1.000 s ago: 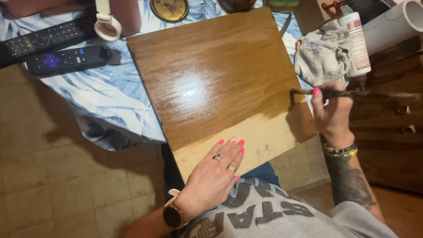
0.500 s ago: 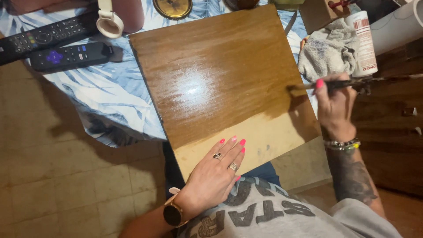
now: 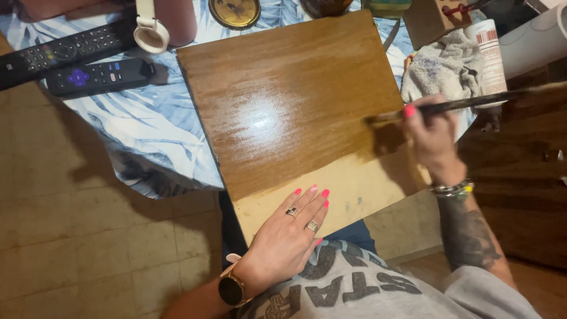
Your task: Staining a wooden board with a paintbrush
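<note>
At lower centre the left hand (image 3: 289, 236) lies flat, fingers spread and holding nothing, on the unstained pale strip along the near edge of the wooden board (image 3: 295, 100); the wrist and forearm are partly cut off by the bottom edge. The board fills the centre, its long axis running from lower centre toward the top, glossy brown over most of its face. At right, the right hand (image 3: 434, 139) is closed around a paintbrush (image 3: 455, 105), whose long handle lies nearly level, blurred, bristles pointing left and meeting the board's right edge. Beyond, a grey rag (image 3: 443, 68) half hides a white tube (image 3: 491, 50). Upper left, two remote controls (image 3: 82, 62) lie partly cropped.
</note>
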